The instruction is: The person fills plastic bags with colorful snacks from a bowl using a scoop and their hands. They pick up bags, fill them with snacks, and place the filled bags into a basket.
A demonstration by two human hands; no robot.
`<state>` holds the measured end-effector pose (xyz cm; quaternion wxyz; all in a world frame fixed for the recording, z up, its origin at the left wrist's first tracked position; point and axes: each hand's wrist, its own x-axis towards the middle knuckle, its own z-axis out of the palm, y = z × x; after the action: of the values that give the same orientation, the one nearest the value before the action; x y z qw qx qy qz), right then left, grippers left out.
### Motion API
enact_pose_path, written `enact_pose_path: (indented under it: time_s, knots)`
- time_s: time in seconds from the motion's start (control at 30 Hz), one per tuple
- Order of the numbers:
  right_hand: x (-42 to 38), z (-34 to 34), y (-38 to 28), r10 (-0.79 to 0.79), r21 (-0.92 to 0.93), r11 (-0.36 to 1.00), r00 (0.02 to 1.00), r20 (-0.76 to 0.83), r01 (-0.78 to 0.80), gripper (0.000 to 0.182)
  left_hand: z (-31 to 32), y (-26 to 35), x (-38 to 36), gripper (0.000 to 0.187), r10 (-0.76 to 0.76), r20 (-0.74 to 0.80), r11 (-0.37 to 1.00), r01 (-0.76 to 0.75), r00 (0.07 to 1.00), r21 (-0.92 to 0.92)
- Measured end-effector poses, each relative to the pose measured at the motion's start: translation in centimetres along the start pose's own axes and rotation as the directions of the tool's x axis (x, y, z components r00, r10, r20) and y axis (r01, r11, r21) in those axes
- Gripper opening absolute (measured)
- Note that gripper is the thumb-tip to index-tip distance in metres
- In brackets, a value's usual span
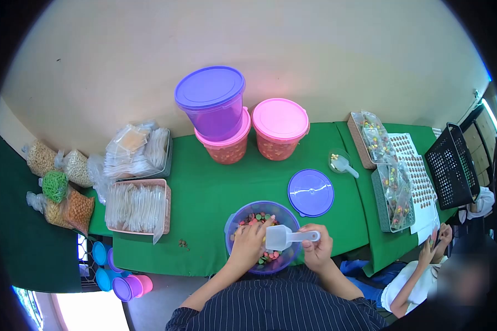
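Observation:
A purple bucket [230, 255] stands at the table's front edge, holding pink, green and brown round candies [270, 256]. My right hand [318, 249] is closed around the handle of a translucent white scoop [279, 238], which is over the bucket. Inside the bucket's rim, my left hand [250, 243] lies over the candies beside the scoop, its fingers stretched out and partly hidden. The scoop's contents are not clear. A round purple lid [311, 192] lies flat behind my right hand.
Lidded tubs, one purple [210, 118] stacked on pink, stand by the wall beside another pink tub [280, 129]. Left are baskets of plastic pouches [135, 207] and snack bags [78, 209]. A small bowl with a scoop [342, 163], filled baskets [394, 201] and another person [417, 276] are right.

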<state>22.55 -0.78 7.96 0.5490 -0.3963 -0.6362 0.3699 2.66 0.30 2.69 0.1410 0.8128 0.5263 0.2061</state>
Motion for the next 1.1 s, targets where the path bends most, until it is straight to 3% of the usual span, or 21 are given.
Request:
enact_pose_path:
  time_s: [0.03, 0.1, 0.13, 0.2, 0.33, 0.4, 0.43, 0.5, 0.53, 0.6, 0.63, 0.7, 0.8, 0.93, 1.0, 1.1]
  knots:
    - [0.0, 0.0, 0.1, 0.001, 0.0, 1.0, 1.0, 0.001, -0.001, 0.038, -0.1, 0.0, 0.1, 0.076, -0.001, 0.001, 1.0, 0.001, 1.0, -0.001]
    - [0.1, -0.1, 0.4, -0.013, 0.065, 0.998, 0.976, -0.216, 0.028, 0.036, -0.3, -0.1, 0.2, 0.076, -0.001, -0.072, 0.997, -0.004, 0.997, -0.078]
    - [0.4, -0.2, 0.5, -0.012, 0.066, 0.997, 0.976, -0.215, 0.027, 0.036, -0.4, -0.1, 0.3, 0.076, -0.002, -0.072, 0.997, -0.003, 0.997, -0.078]
    - [1.1, -0.5, 0.7, 0.025, 0.04, 0.999, 0.912, -0.409, -0.009, 0.031, -0.7, -0.1, 0.5, 0.073, -0.02, -0.134, 0.982, -0.006, 0.991, -0.188]
    - [2.0, -0.8, 1.7, 0.194, 0.129, 0.979, 0.9, -0.39, -0.155, 0.024, -1.0, -0.9, 0.4, 0.075, -0.146, -0.098, 0.921, 0.099, 0.984, -0.377]
    - [2.1, -0.4, 2.1, 0.273, -0.016, 0.96, 0.95, -0.15, -0.279, 0.019, -0.8, -0.9, 0.3, 0.075, -0.285, -0.33, 0.857, 0.086, 0.9, -0.507]
    - [2.1, 0.0, 2.0, 0.273, -0.015, 0.96, 0.95, -0.152, -0.278, 0.019, -0.9, -0.8, 0.2, 0.075, -0.283, -0.329, 0.858, 0.085, 0.901, -0.506]
    - [2.1, 0.6, 1.9, 0.198, -0.365, 0.924, 0.959, 0.2, -0.115, 0.017, -1.3, -0.6, -0.1, 0.074, -0.385, -0.351, 0.753, 0.07, 0.854, -0.655]
    - [1.7, 0.9, 2.8, 0.2, -0.365, 0.924, 0.959, 0.199, -0.117, 0.017, -1.4, -0.7, -0.1, 0.074, -0.385, -0.349, 0.752, 0.072, 0.854, -0.655]
    - [1.2, 1.5, 4.9, 0.256, -0.462, 0.887, 0.842, 0.474, -0.009, 0.026, -1.8, -0.8, -0.2, 0.076, -0.36, -0.439, 0.75, -0.025, 0.823, -0.661]
    - [1.0, 1.7, 5.1, 0.255, -0.461, 0.887, 0.842, 0.475, -0.009, 0.026, -2.1, -0.9, -0.3, 0.076, -0.36, -0.44, 0.75, -0.025, 0.823, -0.661]
    - [1.0, 2.3, 5.1, 0.432, -0.59, 0.807, 0.674, 0.599, 0.006, 0.025, -2.8, -0.9, -0.5, 0.075, -0.322, -0.549, 0.778, -0.115, 0.771, -0.618]
    - [1.7, 2.9, 4.9, 0.498, -0.648, 0.761, 0.609, 0.617, 0.035, 0.022, -3.9, -0.6, -1.1, 0.076, -0.256, -0.622, 0.8, -0.198, 0.74, -0.566]
    - [3.4, 3.8, 5.4, 0.466, -0.53, 0.842, 0.624, 0.628, -0.095, 0.018, -5.0, 0.0, -1.6, 0.073, -0.219, -0.651, 0.777, -0.274, 0.727, -0.567]
    - [3.1, 3.9, 6.2, 0.401, -0.415, 0.895, 0.699, 0.592, -0.162, 0.015, -5.5, 0.0, -1.8, 0.072, -0.183, -0.687, 0.829, -0.265, 0.703, -0.492]
    - [2.5, 3.7, 5.6, 0.48, -0.528, 0.839, 0.638, 0.602, -0.132, 0.015, -6.2, -0.1, -2.0, 0.071, -0.187, -0.691, 0.806, -0.293, 0.699, -0.514]
